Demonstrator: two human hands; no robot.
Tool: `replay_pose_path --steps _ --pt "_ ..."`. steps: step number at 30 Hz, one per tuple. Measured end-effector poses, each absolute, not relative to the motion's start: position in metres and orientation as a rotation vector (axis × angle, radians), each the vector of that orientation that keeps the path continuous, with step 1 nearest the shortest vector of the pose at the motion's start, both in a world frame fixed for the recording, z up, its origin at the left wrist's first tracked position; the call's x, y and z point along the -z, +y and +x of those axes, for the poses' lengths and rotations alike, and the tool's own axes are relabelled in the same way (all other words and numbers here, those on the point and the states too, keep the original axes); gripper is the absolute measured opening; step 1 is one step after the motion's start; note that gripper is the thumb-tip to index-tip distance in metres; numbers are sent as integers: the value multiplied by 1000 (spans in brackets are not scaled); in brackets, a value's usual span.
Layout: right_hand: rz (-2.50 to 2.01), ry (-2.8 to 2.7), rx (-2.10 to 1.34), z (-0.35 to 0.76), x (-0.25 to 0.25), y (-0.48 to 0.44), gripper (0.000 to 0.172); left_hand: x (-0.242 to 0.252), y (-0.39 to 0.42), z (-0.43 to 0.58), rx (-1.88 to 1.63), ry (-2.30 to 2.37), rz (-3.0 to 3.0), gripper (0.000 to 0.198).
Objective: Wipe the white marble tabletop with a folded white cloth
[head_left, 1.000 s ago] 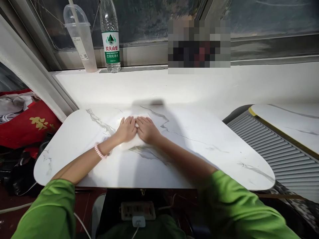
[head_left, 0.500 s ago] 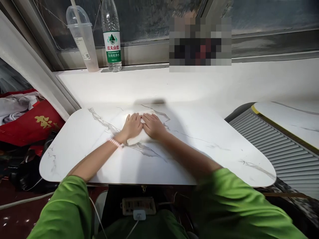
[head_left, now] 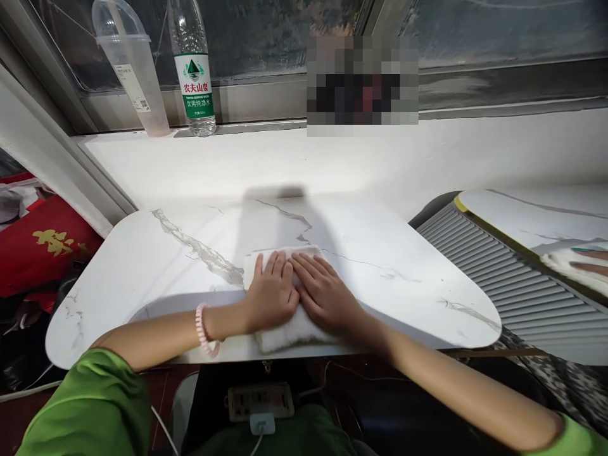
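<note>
A folded white towel [head_left: 289,339] lies on the white marble-patterned table [head_left: 394,285], close to its front edge. My left hand [head_left: 272,294] rests flat on the towel's left part, fingers stretched forward, a pink coiled band around the wrist. Beside it, my right hand [head_left: 327,294] presses flat on the right part, its fingers extended too. The thumb sides of both hands meet near the middle. Beneath the palms the cloth is hidden.
A clear plastic cup [head_left: 142,76] and a water bottle [head_left: 194,85] stand on the window ledge. At right, another person's hand [head_left: 591,261] is on a white cloth [head_left: 560,261] on a second table. A power strip [head_left: 237,403] sits below the front edge.
Both hands and the towel have come from the table's back part toward the front edge. The view has shifted slightly, and another person's hand with a cloth now shows at right.
</note>
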State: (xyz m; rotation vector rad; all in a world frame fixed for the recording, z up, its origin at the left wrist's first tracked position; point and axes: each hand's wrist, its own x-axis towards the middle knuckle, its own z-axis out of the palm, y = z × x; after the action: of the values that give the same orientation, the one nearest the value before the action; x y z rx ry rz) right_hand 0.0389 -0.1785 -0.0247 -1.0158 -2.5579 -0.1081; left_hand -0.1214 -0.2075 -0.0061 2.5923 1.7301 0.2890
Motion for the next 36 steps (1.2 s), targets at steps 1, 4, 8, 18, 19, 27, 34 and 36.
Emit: replay_pose_path --steps 1,4,8,18,19,27,34,36 --pt "-1037 -2563 91 36 24 -162 51 6 -192 -122 -279 1752 2572 54" --pt "-1122 -2587 68 23 20 -105 52 6 -134 -129 -273 1814 2541 51" --pt "-1285 -2552 78 -1 14 -38 52 5 -62 -141 -324 1832 2564 45" --pt "-1358 -2564 35 1 15 -21 54 5 -46 -137 -379 1924 2498 42" --pt "-1339 -2576 38 8 17 -28 55 4 -55 -132 -360 1923 2481 43" --pt "-1078 -2621 139 114 28 -123 55 5 -154 -47 -280 1744 2515 56" --pt "-1361 -2501 129 213 41 -161 55 10 -170 34 -438 1444 2728 56" --pt "-1452 -2469 115 227 42 -147 57 14 -158 51 -525 1483 2734 54"
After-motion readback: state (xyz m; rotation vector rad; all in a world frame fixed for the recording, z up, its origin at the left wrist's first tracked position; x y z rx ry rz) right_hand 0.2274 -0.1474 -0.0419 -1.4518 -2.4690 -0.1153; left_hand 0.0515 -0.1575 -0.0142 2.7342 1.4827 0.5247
